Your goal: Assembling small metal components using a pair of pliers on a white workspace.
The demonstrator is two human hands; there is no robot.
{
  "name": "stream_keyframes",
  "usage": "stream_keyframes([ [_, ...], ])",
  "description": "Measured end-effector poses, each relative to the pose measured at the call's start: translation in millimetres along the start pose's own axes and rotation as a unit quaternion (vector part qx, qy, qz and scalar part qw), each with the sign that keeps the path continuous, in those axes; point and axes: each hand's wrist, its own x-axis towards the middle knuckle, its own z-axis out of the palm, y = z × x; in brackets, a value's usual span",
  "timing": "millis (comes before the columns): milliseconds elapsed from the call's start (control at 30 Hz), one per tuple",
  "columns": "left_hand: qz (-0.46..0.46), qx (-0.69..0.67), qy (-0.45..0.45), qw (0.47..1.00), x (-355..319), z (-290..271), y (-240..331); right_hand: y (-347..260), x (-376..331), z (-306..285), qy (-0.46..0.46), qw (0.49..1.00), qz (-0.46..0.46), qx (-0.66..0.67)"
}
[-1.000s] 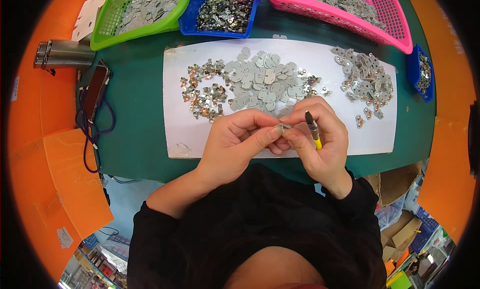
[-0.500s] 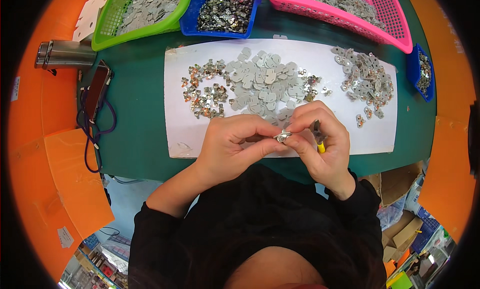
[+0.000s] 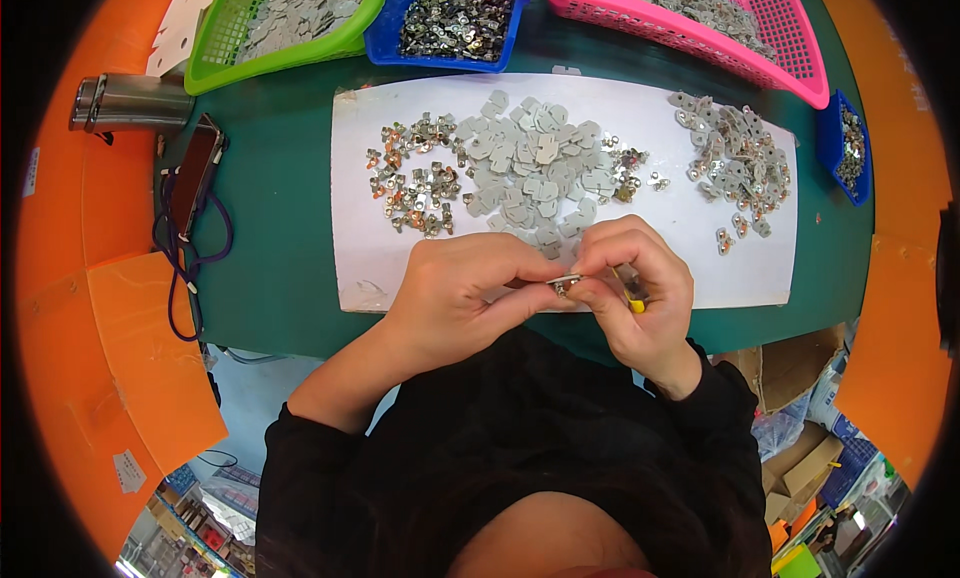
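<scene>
Item: small metal part (image 3: 565, 281), pinched between our left hand (image 3: 462, 291) and right hand (image 3: 635, 283), each grip closed on it, above the near edge of the white sheet (image 3: 690, 213) on the green desk (image 3: 280, 218). Right hand also holds a yellow-tipped tool (image 3: 634, 301). Far of the hands: grey plates (image 3: 530, 168), metal clips (image 3: 412, 183).

Bright, even light; fisheye-bent edges
</scene>
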Motion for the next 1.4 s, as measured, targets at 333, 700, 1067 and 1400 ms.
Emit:
stream_keyframes([
  [333, -0.072, -0.212, 0.017, 0.974, -4, 2, 6, -8, 3, -3, -0.025, 1.0, -0.003, -0.004],
  [700, 0.008, -0.043, 0.023, 0.999, -6, 2, 2, -14, 9, -4, -0.038, 0.99, -0.021, -0.137],
  [1067, 0.196, 0.116, 0.04, 0.973, 8, -1, -11, -8, 6, -2, 0.018, 0.988, -0.044, -0.145],
  [1400, 0.286, 0.155, -0.014, 0.945, 12, -28, -4, -30, 18, -48, -0.168, 0.962, 0.003, -0.216],
])
